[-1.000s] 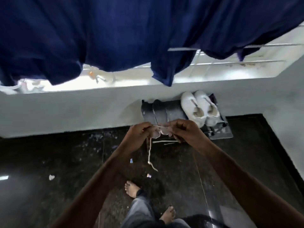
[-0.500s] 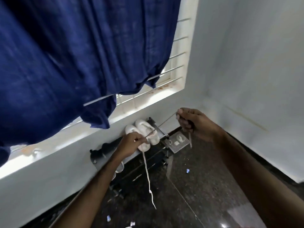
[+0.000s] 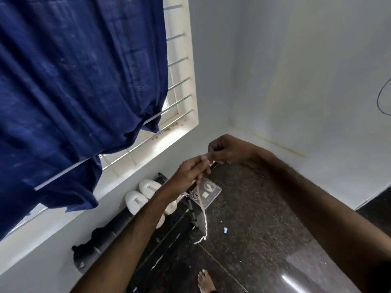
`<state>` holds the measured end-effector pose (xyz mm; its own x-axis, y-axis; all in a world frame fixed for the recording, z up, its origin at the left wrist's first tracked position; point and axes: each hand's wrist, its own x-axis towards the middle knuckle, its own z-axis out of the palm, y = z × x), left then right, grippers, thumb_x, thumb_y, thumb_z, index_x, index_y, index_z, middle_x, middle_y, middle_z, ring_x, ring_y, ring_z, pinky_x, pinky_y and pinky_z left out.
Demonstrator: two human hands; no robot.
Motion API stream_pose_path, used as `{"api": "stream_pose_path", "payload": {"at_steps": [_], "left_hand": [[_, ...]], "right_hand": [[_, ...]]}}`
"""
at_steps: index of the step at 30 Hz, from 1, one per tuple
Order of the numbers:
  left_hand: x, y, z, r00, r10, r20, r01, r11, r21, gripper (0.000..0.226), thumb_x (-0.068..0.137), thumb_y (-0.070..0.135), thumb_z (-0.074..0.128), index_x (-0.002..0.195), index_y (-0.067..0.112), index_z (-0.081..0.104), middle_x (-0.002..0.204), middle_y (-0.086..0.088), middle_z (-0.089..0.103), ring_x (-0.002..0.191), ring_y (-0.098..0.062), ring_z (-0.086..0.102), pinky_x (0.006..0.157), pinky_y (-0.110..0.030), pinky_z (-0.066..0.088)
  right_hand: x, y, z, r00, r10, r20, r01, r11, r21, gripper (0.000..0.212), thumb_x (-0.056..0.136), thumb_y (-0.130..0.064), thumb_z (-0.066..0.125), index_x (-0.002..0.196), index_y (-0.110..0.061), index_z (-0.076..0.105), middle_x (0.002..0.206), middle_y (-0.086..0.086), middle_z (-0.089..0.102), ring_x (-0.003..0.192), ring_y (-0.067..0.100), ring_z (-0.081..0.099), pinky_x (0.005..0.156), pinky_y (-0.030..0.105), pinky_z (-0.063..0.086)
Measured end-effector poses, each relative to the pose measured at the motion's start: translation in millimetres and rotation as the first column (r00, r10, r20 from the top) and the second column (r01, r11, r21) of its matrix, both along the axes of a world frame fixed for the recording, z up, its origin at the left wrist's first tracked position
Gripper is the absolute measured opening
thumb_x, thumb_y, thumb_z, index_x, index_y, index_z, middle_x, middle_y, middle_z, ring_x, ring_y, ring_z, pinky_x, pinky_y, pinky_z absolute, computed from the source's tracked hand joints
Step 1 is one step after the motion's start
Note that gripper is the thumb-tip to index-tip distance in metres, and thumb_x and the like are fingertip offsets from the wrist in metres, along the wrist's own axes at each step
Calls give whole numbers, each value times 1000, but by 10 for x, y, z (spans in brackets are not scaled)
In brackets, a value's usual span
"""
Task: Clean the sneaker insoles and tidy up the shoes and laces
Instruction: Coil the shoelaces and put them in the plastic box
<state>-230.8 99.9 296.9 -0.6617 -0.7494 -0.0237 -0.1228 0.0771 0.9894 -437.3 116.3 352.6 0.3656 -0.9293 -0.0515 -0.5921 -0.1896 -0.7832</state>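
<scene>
A white shoelace (image 3: 203,216) hangs from my two hands down towards the dark floor, its loose end curling near the shoe rack. My left hand (image 3: 190,174) pinches the lace at its top, fingers curled around it. Just beyond it, my right hand (image 3: 227,151) pinches the same lace at the fingertips, touching the left hand. A pair of white sneakers (image 3: 146,193) sits on a dark low rack (image 3: 131,223) under the window; my left forearm hides part of them.
A dark blue cloth (image 3: 80,92) hangs over the barred window at the upper left. A clear tray (image 3: 208,192) with small items lies on the floor by the rack's right end. My bare foot (image 3: 205,280) stands on the polished dark floor. White walls meet in the corner ahead.
My hands, spread apart with the lace stretched between them half a second ago, have come together. The view has swung further right and up towards the corner.
</scene>
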Motion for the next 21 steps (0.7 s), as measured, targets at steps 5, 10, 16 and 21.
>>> {"api": "stream_pose_path", "payload": {"at_steps": [5,10,16,21], "left_hand": [[-317,-523,-170,998,66,-5,-66,998,13,40,104,33,45,68,18,56,55,5,40,48,-8,34,48,-24,30],[-603,-1003,-178,999,2,36,-1,1000,-26,38,108,15,41,77,11,60,58,5,48,52,-9,40,52,-24,35],[-986,-1329,-139,999,-42,10,42,998,43,31,109,20,38,100,5,63,62,-2,53,54,-18,45,52,-27,42],[-1178,-1507,-123,998,65,12,-66,995,81,34,110,17,38,86,8,61,56,2,47,48,-11,39,51,-27,36]], "right_hand": [[-576,-423,150,995,-90,45,86,993,87,21,103,-24,59,99,-11,75,70,-8,65,59,7,49,55,18,39],[-1007,-841,90,974,-215,66,211,975,72,12,95,-22,71,93,-11,73,74,-2,71,58,5,52,55,19,41],[-1087,-1353,-70,989,-146,35,145,989,28,26,88,-28,78,86,-3,72,66,-5,63,55,2,52,53,13,39],[-1369,-1790,-180,988,-2,157,-11,997,76,17,99,-12,64,111,-8,75,99,10,76,85,23,66,75,36,51]]}}
